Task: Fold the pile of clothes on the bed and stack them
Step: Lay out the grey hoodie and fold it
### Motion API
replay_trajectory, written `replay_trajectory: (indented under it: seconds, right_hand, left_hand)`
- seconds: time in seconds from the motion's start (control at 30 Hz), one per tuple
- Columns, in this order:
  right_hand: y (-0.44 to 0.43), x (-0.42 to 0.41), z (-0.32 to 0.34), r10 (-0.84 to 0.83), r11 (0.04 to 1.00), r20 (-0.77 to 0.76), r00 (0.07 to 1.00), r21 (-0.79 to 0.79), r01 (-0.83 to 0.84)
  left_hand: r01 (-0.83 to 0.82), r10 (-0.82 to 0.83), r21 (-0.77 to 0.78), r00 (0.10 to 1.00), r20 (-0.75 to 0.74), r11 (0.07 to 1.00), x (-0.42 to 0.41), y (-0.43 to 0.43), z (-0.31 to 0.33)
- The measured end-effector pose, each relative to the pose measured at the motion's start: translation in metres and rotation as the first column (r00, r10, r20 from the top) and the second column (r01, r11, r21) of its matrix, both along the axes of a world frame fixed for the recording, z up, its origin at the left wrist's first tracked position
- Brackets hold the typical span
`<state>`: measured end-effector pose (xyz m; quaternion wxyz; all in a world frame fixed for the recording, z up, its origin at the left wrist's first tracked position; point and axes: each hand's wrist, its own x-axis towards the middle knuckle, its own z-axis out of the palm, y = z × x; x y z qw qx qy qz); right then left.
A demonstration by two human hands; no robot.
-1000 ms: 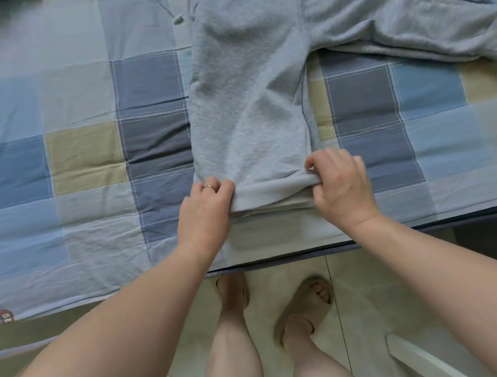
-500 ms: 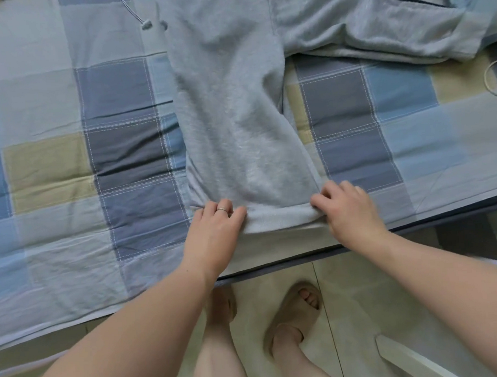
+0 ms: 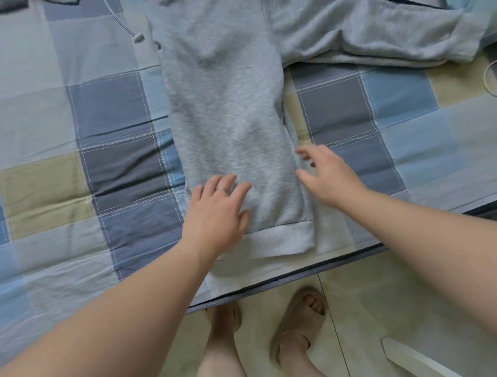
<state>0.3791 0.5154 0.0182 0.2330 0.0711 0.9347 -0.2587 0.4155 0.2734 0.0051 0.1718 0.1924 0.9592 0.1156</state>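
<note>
— Where's the sweatshirt?
— On the bed, hem at the near edge. The left hand lies flat on it, fingers straight.
— And the right hand?
— At its right edge, fingers spread, perhaps just touching. Far right sprawls a sleeve.

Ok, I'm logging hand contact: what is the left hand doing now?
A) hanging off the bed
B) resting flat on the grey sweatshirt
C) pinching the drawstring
B: the left hand lies open, fingers spread, on the grey sweatshirt.
</note>
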Motion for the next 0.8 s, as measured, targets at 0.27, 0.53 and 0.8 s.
replay_trajectory:
  seconds: [0.27,0.53,0.8]
  right_hand:
    - [-0.031,-0.066,-0.047,-0.416,0.895,0.161,0.895,-0.103,0.435]
    - [-0.024,-0.08,-0.044,-0.389,0.917,0.185,0.902,-0.01,0.398]
    - [0.01,-0.084,-0.041,-0.337,0.94,0.063,0.939,0.083,0.332]
  left_hand:
    - [0.119,-0.075,-0.132,0.952,0.297,0.984,-0.053,0.013,-0.039]
    - [0.163,-0.094,-0.165,0.928,0.362,0.973,-0.061,0.013,-0.032]
    - [0.139,-0.061,-0.194,0.929,0.364,0.971,-0.058,0.018,-0.031]
